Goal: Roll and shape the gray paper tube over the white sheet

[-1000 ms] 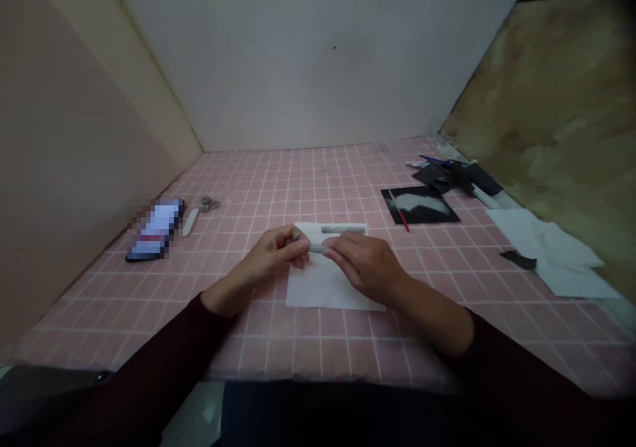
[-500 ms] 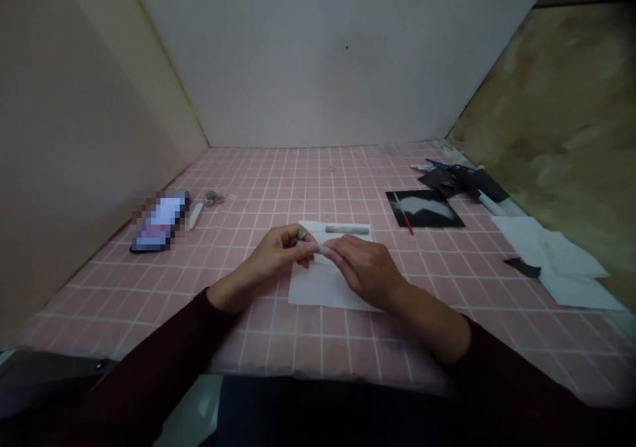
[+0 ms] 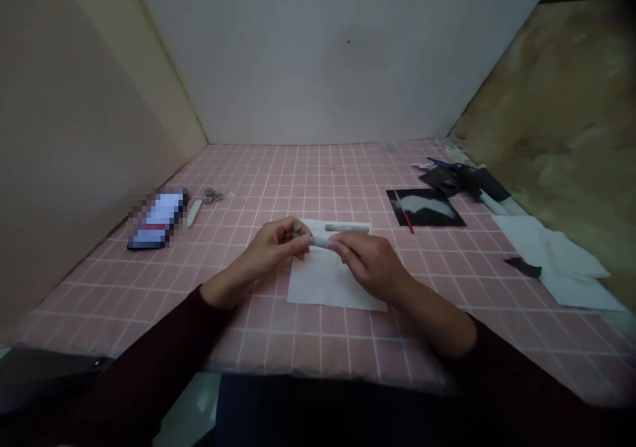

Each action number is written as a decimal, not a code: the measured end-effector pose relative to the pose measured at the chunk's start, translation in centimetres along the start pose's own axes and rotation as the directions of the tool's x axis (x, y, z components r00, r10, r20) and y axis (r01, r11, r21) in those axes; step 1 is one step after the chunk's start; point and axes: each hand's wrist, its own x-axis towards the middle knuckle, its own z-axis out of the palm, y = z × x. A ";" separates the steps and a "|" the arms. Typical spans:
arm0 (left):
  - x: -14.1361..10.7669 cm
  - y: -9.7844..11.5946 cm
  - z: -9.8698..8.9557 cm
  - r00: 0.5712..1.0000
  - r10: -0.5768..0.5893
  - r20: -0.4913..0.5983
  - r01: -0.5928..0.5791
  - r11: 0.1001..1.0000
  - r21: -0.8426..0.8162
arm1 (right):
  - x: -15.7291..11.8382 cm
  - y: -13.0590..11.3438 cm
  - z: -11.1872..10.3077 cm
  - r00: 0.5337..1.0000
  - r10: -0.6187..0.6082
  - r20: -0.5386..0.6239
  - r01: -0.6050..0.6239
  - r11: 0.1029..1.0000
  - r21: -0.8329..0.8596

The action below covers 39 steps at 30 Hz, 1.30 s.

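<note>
A slim grey stick [image 3: 322, 242], which looks like rolled paper, lies across the gap between my two hands. The fingers of my left hand [image 3: 278, 243] pinch its left end, and those of my right hand [image 3: 368, 261] close around its right end. Both ends are hidden by fingers. My left hand wears what looks like a ring or a wrap on one finger. Below the hands a white sheet of paper [image 3: 322, 285] rests on the table. A second grey stick [image 3: 346, 228] lies near the sheet's far edge, just beyond my right hand.
On the left are a phone [image 3: 159, 218], a white strip [image 3: 195, 214] and small metal objects [image 3: 212, 196]. To the right, a red thin stick [image 3: 405, 214] crosses a black dusty sheet [image 3: 432, 208]. Dark scraps [image 3: 442, 179] and white papers [image 3: 561, 255] line the right wall.
My hands have moved slightly apart, so more of the grey stick shows between them. The left hand has shifted a little left, the right a little right.
</note>
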 end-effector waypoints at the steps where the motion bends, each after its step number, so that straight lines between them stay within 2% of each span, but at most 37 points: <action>1: 0.0 -0.1 0.1 0.999 0.048 0.007 -0.048 0.999 0.017 | 0.1 0.2 0.0 0.995 0.076 0.067 -0.083 0.991 0.109; 2: -0.1 -0.2 0.1 0.995 0.101 0.017 -0.102 0.994 0.047 | 0.3 0.4 -0.1 0.974 0.158 0.165 -0.194 0.953 0.232; 4: -0.1 -0.5 0.2 0.983 0.178 0.043 -0.182 0.977 0.109 | 0.5 0.7 -0.2 0.888 0.264 0.378 -0.416 0.812 0.409; 5: -0.1 -0.6 0.2 0.980 0.191 0.049 -0.196 0.972 0.130 | 0.6 0.7 -0.3 0.853 0.280 0.441 -0.478 0.759 0.442; 6: -0.1 -0.8 0.2 0.981 0.186 0.046 -0.191 0.971 0.142 | 0.6 0.6 -0.5 0.845 0.282 0.454 -0.489 0.751 0.444; 8: 0.0 -1.0 0.0 0.988 0.154 0.030 -0.157 0.977 0.141 | 0.6 0.4 -0.9 0.909 0.243 0.338 -0.366 0.853 0.371; 10: 0.2 -1.1 -0.2 0.992 0.123 0.002 -0.122 0.984 0.132 | 0.4 0.2 -1.6 0.969 0.154 0.196 -0.195 0.958 0.211; 12: 0.3 -1.2 -0.3 0.994 0.110 -0.026 -0.107 0.989 0.100 | 0.4 0.1 -2.2 0.986 0.092 0.141 -0.105 0.991 0.088; 15: 0.2 -1.0 -0.2 0.990 0.133 -0.039 -0.129 0.988 0.090 | 0.5 0.0 -2.4 0.986 0.073 0.152 -0.082 0.995 0.058; 19: -0.3 -0.5 0.2 0.989 0.138 0.059 -0.148 0.962 0.229 | 0.5 -0.5 -1.9 0.983 0.005 0.184 -0.021 0.996 0.085; 21: -0.4 -0.2 0.3 0.986 0.154 0.065 -0.165 0.951 0.262 | 0.5 -0.6 -2.0 0.982 -0.005 0.191 -0.010 0.997 0.075; 25: -0.4 -0.2 0.1 0.979 0.205 0.017 -0.202 0.942 0.267 | 0.5 -0.7 -2.2 0.985 0.034 0.172 -0.043 0.998 0.052; 31: -0.3 -0.3 0.2 0.978 0.202 0.059 -0.209 0.917 0.338 | 0.6 -0.7 -1.7 0.985 0.031 0.172 -0.047 0.995 0.088; 36: -0.2 0.0 -0.3 0.945 0.326 -0.027 -0.289 0.870 0.400 | 0.6 -0.7 -2.9 0.988 0.056 0.143 -0.074 0.990 0.120; 39: -0.3 0.2 -0.1 0.946 0.321 0.045 -0.306 0.840 0.448 | 0.6 -0.9 -2.4 0.982 0.049 0.181 -0.078 0.985 0.154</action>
